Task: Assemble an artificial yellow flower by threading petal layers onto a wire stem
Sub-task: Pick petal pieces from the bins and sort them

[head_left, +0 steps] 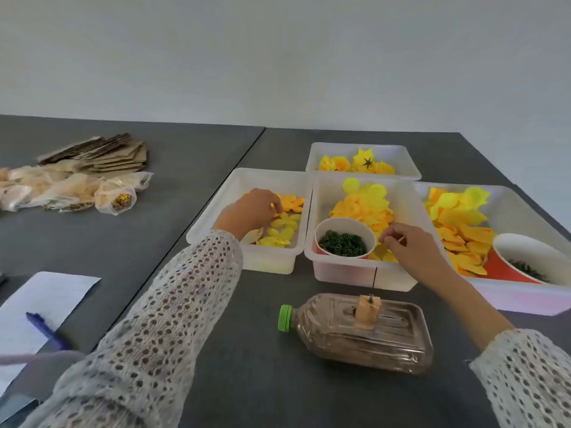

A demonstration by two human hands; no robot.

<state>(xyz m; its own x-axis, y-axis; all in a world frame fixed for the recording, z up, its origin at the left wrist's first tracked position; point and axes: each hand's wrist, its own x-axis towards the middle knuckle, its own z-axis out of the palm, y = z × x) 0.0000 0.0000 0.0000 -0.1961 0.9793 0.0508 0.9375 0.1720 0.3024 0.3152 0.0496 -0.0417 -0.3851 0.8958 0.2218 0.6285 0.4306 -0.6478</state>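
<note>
My left hand (251,211) reaches into the left white bin (216,208) of small yellow petals (279,233), its fingertips pinched on one orange-yellow petal. My right hand (409,247) is in the middle bin (355,273), fingers drawn together over the larger yellow petal layers (363,205), beside a red paper cup of green calyx pieces (343,242). What the right fingers hold is hidden. A thin dark wire stem (375,278) stands upright in a small wooden block (367,310) on a bottle lying on its side (364,332).
A far bin holds finished yellow flowers (355,163). The right bin (525,304) holds big yellow petals and a second red cup (522,261). Bagged parts and cardboard (77,180) lie far left. Paper with a blue pen (46,332) sits at the near left.
</note>
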